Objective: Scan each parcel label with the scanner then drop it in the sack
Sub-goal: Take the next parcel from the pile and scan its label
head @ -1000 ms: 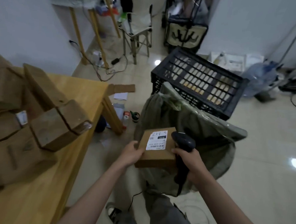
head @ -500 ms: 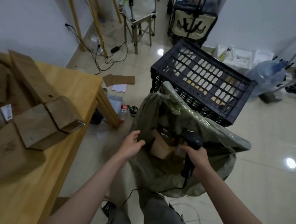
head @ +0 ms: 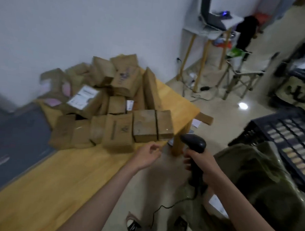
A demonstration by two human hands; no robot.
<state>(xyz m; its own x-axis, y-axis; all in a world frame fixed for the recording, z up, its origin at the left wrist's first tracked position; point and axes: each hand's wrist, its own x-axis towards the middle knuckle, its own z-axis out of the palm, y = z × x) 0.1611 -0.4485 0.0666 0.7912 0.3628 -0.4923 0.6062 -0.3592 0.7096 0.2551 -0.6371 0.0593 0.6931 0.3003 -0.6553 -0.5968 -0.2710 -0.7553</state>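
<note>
Several brown cardboard parcels (head: 113,102) lie heaped on the wooden table (head: 60,177); one near the back shows a white label (head: 83,97). The closest parcel (head: 152,126) sits at the table's right edge. My left hand (head: 147,154) hovers just below that parcel, fingers loosely curled, holding nothing. My right hand (head: 203,166) grips the handle of the black scanner (head: 194,144), whose head points toward the table. The olive-green sack (head: 261,183) stands open on the floor at the right, partly behind my right arm.
A black plastic crate (head: 288,136) stands behind the sack. A small white table (head: 214,28), a folding stool (head: 242,74) and cables sit farther back. A dark mat (head: 17,143) covers the table's left part. The scanner cable (head: 171,206) trails over the tiled floor.
The labelled parcel went from my left hand into the sack. My view swung left to the table, and my empty left hand moved toward the parcel pile. The scanner stays in my right hand.
</note>
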